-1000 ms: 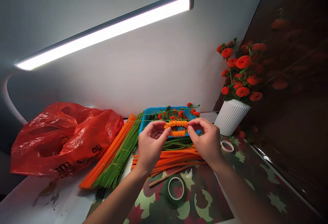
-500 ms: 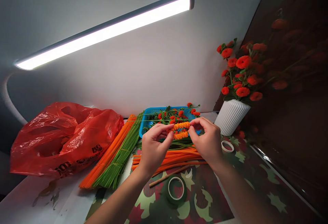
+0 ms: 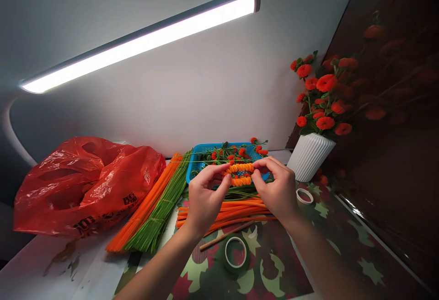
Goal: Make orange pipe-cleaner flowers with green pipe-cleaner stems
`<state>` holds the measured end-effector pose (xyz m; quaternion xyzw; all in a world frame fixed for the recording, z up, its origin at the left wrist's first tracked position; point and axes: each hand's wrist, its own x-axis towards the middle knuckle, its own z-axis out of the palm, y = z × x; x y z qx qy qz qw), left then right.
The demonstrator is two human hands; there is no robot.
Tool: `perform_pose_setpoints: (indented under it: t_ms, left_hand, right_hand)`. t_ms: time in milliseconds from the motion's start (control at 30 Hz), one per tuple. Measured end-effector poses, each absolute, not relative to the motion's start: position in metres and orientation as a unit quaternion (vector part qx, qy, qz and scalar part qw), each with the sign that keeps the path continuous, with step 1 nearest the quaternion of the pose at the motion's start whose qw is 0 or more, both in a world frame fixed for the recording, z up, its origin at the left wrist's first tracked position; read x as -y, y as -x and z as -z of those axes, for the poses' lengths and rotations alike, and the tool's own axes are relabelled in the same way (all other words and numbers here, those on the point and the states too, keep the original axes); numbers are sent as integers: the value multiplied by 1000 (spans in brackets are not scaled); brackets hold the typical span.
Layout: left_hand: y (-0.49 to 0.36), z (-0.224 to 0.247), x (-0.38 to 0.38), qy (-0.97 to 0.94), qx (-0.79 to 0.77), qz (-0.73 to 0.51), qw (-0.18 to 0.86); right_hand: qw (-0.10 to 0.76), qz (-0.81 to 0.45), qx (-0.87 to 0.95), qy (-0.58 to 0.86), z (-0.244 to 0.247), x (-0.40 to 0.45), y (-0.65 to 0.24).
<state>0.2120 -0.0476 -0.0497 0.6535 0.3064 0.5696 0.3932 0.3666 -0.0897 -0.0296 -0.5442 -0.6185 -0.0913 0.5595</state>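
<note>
An orange coiled fuzzy piece (image 3: 241, 168) is stretched between my two hands, in two roughly parallel rows with a gap between them. My left hand (image 3: 207, 195) pinches its left end with thumb and forefinger. At its right end, my right hand (image 3: 277, 188) pinches it the same way. Behind and below the piece is a blue basket (image 3: 190, 165) of small red flowers on green stems. Loose orange fuzzy stems (image 3: 222, 213) lie beneath my hands, beside a thin brown stick (image 3: 219, 239).
Green tape (image 3: 236, 254) lies near the front and a white roll (image 3: 304, 196) at the right. A white vase (image 3: 308, 156) holds red flowers. Orange and green stem bundles (image 3: 154, 213) lie beside a red plastic bag (image 3: 85, 185). A lit lamp (image 3: 144, 39) hangs above.
The orange coiled piece has shifted very slightly left and turned a little between my fingers. Both hands keep their pinch in nearly the same place.
</note>
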Motion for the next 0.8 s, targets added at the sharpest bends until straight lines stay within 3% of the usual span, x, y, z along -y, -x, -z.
perform_pose_setpoints:
  t_ms: [233, 800]
  left_hand:
    - [-211, 48, 46, -602, -327, -583, 437]
    - [-211, 53, 47, -698, -338, -506, 378]
  right_hand:
    - [547, 102, 649, 518, 30, 89, -370]
    - [544, 144, 656, 503, 28, 91, -371]
